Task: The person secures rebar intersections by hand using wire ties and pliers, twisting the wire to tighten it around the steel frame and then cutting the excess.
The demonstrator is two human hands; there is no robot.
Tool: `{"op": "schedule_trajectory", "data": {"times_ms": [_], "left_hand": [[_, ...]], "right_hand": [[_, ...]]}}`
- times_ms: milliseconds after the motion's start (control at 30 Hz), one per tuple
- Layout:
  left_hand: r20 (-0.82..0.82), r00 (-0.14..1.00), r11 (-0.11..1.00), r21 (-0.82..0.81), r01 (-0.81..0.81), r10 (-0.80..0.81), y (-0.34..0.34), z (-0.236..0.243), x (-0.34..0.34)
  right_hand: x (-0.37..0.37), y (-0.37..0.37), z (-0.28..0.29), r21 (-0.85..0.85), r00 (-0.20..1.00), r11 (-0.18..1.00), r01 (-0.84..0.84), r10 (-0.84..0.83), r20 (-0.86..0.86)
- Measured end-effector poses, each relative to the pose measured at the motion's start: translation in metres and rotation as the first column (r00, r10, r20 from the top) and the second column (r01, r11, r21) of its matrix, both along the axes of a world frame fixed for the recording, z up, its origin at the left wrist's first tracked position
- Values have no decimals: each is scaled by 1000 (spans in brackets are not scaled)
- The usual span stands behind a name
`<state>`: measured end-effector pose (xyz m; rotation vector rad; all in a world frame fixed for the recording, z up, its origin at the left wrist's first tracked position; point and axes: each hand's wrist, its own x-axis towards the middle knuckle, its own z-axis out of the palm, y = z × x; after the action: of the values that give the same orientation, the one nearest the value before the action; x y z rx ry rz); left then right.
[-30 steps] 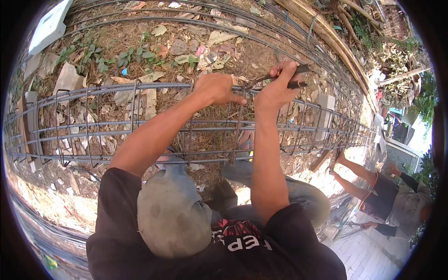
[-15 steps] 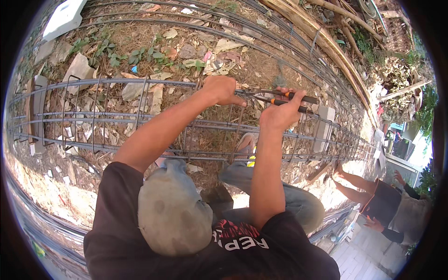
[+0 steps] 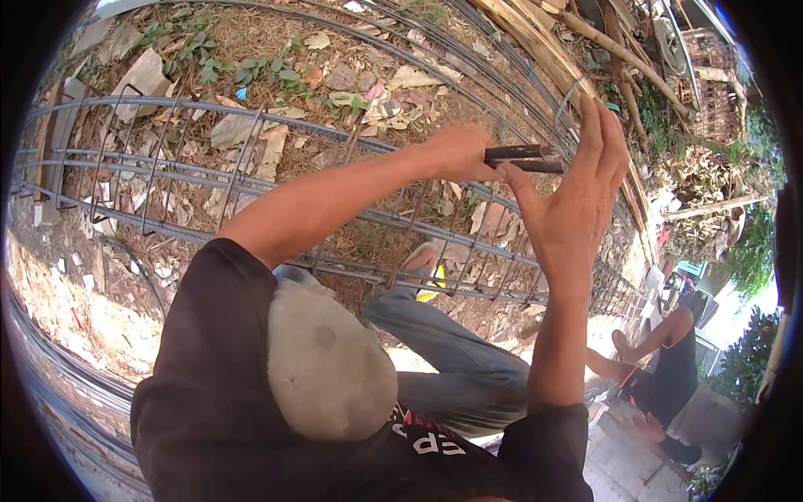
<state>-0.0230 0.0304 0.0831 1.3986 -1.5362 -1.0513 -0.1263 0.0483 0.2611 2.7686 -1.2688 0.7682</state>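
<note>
My left hand (image 3: 462, 154) is closed around a pair of pliers over the rebar cage (image 3: 335, 134). The pliers' two dark handles (image 3: 525, 154) stick out to its right; their jaws are hidden. My right hand (image 3: 577, 192) is open beside the handle ends, fingers stretched up and away and the thumb near the lower handle. The cage is made of long steel bars with square wire stirrups (image 3: 167, 121) around them, and runs left to right in front of my knees.
Several loose long bars (image 3: 376, 42) and wooden planks (image 3: 544, 42) lie beyond the cage. A concrete block (image 3: 58, 167) and a wooden piece stand by its left end. Dry leaves and rubble cover the ground. At the right, another person (image 3: 669, 376) is close by.
My right hand has let go of the plier handles and opened, moving right and up. My left hand has moved right and now grips the pliers. The view has shifted and tilted.
</note>
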Motion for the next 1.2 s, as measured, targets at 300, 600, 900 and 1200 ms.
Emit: {"op": "schedule_trajectory", "data": {"times_ms": [300, 600, 900, 1200], "left_hand": [[64, 958, 954, -90, 285, -280, -15, -6, 0], [517, 806, 946, 282, 158, -289, 43, -29, 37], [408, 887, 952, 290, 99, -217, 46, -37, 44], [300, 929, 948, 293, 126, -217, 44, -35, 54]], "right_hand": [[4, -110, -36, 552, 174, 784, 284, 525, -833], [-2, -118, -50, 503, 45, 864, 11, 502, -864], [-26, -106, -61, 206, 104, 834, -511, 298, -949], [16, -87, -34, 330, 16, 940, -79, 333, -943]]}}
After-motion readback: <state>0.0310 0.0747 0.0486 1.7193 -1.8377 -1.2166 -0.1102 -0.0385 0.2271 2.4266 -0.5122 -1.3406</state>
